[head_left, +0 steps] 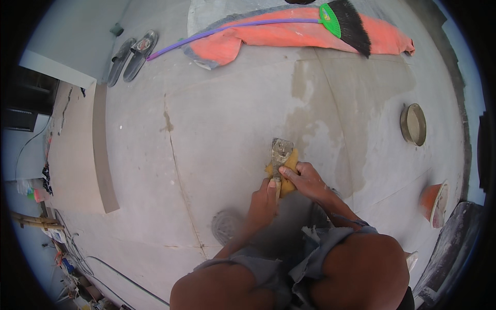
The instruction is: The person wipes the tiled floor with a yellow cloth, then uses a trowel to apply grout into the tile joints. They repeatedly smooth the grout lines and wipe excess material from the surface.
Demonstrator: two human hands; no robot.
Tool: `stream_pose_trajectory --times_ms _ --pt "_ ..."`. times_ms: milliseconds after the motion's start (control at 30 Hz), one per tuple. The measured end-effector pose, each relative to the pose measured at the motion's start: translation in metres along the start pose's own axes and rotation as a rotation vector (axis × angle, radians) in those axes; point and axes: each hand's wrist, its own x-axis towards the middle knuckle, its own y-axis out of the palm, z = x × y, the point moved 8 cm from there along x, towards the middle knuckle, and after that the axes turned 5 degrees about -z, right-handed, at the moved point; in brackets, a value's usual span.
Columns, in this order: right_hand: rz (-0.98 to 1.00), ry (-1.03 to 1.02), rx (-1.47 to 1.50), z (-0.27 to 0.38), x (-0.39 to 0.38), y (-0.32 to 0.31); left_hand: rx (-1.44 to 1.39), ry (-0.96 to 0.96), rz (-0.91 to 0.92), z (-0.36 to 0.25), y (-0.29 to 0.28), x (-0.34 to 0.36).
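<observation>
My left hand (263, 199) is closed round the handle of a putty knife (282, 150), whose dirty metal blade points away from me over the tiled floor (217, 119). My right hand (309, 182) grips a yellow sponge (289, 187) behind the blade, its thumb lying on the metal. Both hands are close together, above the shadowed floor between my bent knees. A wet, greyish patch (305, 77) spreads over the tiles beyond them, and thin seams cross the floor.
A broom (347, 28) lies on a pink cloth (258, 39) beside sandals (139, 54). A round pan (413, 124) and orange bucket (431, 204) stand right. A step (77, 150) runs along the left, with cables (124, 279) and clutter below it.
</observation>
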Motion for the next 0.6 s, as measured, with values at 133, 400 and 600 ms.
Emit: stream_pose_trajectory --times_ms 133,400,600 --pt "-0.251 -0.115 0.347 0.006 0.016 -0.032 -0.069 0.003 0.054 0.002 0.009 0.004" --pt "-0.283 -0.546 -0.77 0.084 0.008 -0.07 -0.318 -0.335 0.122 0.084 0.024 0.009" --pt "0.033 -0.617 -1.035 -0.004 0.048 0.014 -0.234 -0.365 0.14 0.107 0.036 0.01"
